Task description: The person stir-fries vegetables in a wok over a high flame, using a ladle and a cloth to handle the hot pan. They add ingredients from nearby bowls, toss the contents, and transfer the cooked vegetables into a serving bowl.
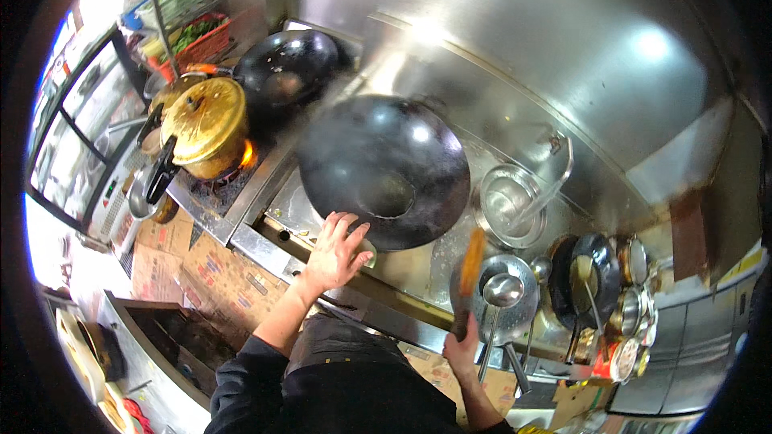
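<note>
A large dark wok (378, 157) sits on the range in front of me, with a little murky liquid at its bottom. My left hand (339, 251) is open at its near rim, fingers spread; I cannot tell whether they touch the metal. A small green thing (369, 255) shows partly behind that hand. In my right hand (461, 347), closed and held upright, is a long tool with an orange-brown upper part (473, 261) and a dark lower part. Just right of it, a steel ladle (504, 291) rests over a grey perforated strainer (527, 305).
To the left, a yellow lidded pot (207, 124) stands over a burner flame (248, 154); a second wok (288, 68) is behind it. A metal basin (511, 202) under a tap (569, 162) lies right. Farther right are a dark pan (595, 261) and several containers (631, 305).
</note>
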`<move>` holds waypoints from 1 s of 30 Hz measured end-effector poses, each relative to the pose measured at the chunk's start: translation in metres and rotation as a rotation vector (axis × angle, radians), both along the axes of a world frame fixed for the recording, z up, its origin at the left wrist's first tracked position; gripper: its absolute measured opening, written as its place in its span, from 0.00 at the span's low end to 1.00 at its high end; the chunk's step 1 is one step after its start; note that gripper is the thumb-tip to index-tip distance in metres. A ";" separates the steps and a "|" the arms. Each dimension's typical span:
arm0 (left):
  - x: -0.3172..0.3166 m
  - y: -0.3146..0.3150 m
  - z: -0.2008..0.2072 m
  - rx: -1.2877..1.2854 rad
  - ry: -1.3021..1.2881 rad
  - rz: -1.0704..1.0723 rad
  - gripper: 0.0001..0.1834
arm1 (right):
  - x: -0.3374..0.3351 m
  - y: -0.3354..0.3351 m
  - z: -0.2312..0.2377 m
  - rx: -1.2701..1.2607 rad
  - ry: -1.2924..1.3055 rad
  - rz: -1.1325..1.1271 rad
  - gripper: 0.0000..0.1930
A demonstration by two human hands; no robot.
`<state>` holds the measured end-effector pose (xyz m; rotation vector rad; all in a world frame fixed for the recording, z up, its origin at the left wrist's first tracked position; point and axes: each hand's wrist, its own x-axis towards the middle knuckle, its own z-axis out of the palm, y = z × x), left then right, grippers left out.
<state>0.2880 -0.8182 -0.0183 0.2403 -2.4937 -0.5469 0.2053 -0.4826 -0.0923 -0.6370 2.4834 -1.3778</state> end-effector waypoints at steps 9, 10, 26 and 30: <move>0.113 0.006 -0.034 0.383 0.079 0.419 0.16 | -0.115 -0.126 0.174 0.442 0.121 0.465 0.18; 0.126 0.007 -0.039 0.397 0.040 0.474 0.15 | -0.121 -0.156 0.172 0.628 0.161 0.566 0.17; 0.191 0.010 -0.071 0.625 0.051 0.788 0.11 | -0.176 -0.185 0.110 0.798 0.577 0.379 0.13; 0.171 0.004 -0.065 0.622 0.047 0.706 0.11 | -0.194 -0.272 0.060 0.436 0.463 0.212 0.12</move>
